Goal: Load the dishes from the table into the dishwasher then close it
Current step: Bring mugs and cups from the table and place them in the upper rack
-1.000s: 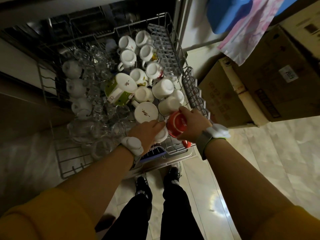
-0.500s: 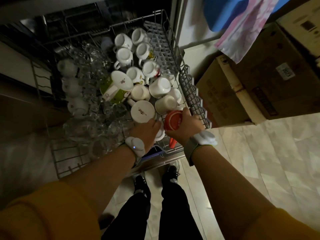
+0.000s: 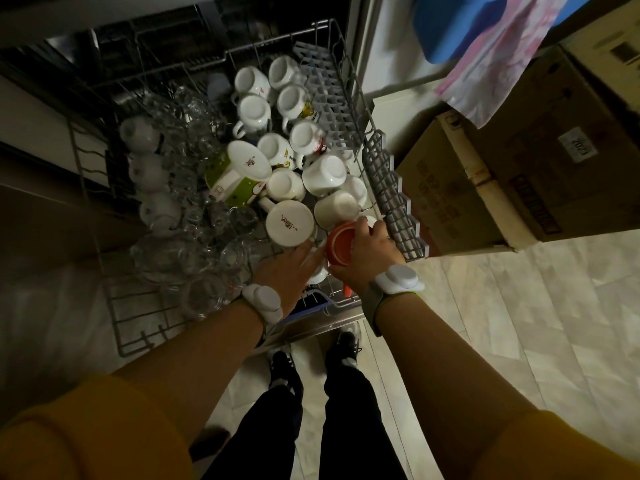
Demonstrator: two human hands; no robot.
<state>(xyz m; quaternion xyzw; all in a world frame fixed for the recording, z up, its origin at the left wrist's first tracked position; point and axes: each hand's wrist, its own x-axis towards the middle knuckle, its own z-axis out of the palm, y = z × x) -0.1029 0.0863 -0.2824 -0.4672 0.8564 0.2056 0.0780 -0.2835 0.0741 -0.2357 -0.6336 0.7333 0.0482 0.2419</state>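
The dishwasher's upper rack (image 3: 138,327) is pulled out below me, packed with upturned white mugs (image 3: 290,221) on the right and clear glasses (image 3: 194,244) on the left. My right hand (image 3: 369,249) grips a red mug (image 3: 339,245), upside down, at the rack's front right corner. My left hand (image 3: 287,268) lies beside it with straight fingers resting against a small white cup (image 3: 318,273) that it mostly hides. A green and white mug (image 3: 235,178) lies tilted mid-rack.
A grey folding cup shelf (image 3: 384,181) runs along the rack's right side. Cardboard boxes (image 3: 519,174) stand to the right on the tiled floor, under a pink and blue cloth (image 3: 491,46). My feet (image 3: 311,362) stand just before the rack.
The red mug has moved slightly deeper and lower into the front right corner with my right hand. My left hand stays by the small white cup.
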